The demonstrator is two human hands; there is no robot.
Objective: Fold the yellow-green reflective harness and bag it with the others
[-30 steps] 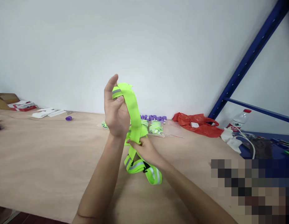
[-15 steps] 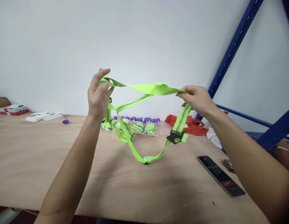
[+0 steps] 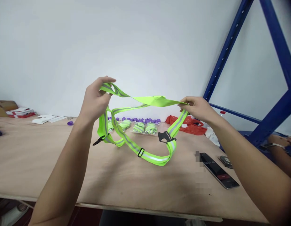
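A neon-green reflective vest made of straps (image 3: 157, 101), with grey reflective stripes, hangs stretched between my two hands above the table. My left hand (image 3: 95, 99) is closed on one end of its upper strap, the thumb and fingers around it. At the other end, my right hand (image 3: 196, 106) pinches the strap between thumb and fingers. A black buckle (image 3: 166, 137) dangles beneath my right hand, and another black clip (image 3: 99, 140) hangs below my left. A black slider (image 3: 141, 152) sits on the low, sagging loop.
Several clear bags of folded green straps (image 3: 150, 127) lie behind, with purple caps (image 3: 147, 120) along the wall. Red plastic bags (image 3: 191, 125) lie to their right. A phone (image 3: 218, 171) and a round tape (image 3: 226, 161) rest at right, near a blue metal frame (image 3: 230, 44) and another person's arm (image 3: 280, 153).
Both hands have come down slightly, still holding the strap apart. The hanging straps have swung and turned; the buckle under my right hand has shifted left. My view has tilted a little.
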